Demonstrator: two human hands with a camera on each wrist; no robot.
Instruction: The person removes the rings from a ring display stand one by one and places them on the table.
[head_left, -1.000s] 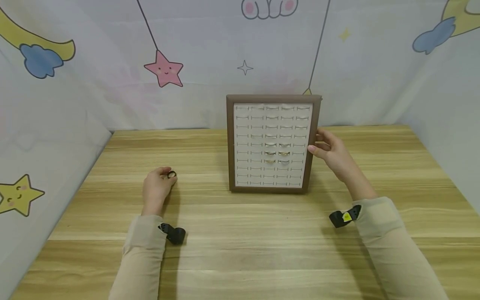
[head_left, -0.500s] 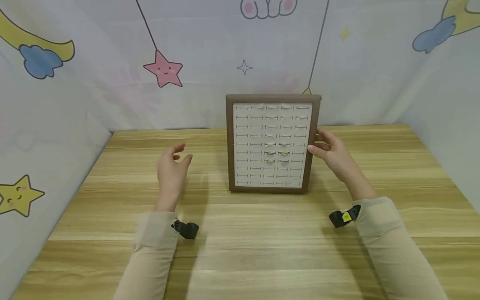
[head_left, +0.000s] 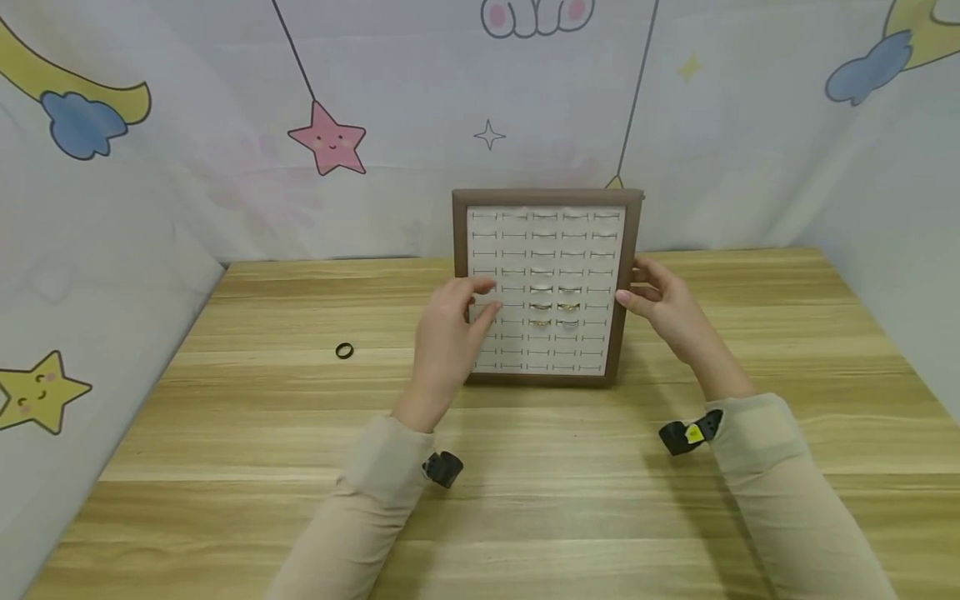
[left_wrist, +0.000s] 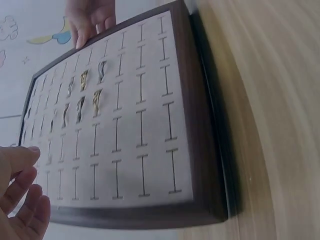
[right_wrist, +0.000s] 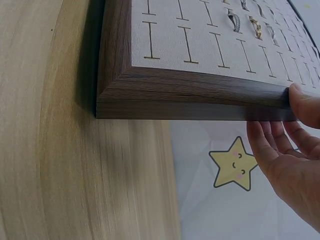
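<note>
Pale printed backdrop [head_left: 412, 67] behind wood-grain worktop [head_left: 525, 500]; ring board [head_left: 547, 197] stands on worktop, long axis upright; our right grip [head_left: 667, 308] holds its right edge, thumb in front, fingers behind; our left grip [head_left: 448, 337] hangs before board's left columns, thumb and forefinger parted, nothing seen in it; contact we cannot tell; seated rings [head_left: 568, 307] lie rightward, near left fingertips; black ring [head_left: 343, 357] lies on worktop, well left of board, left grip nearer to it.
</note>
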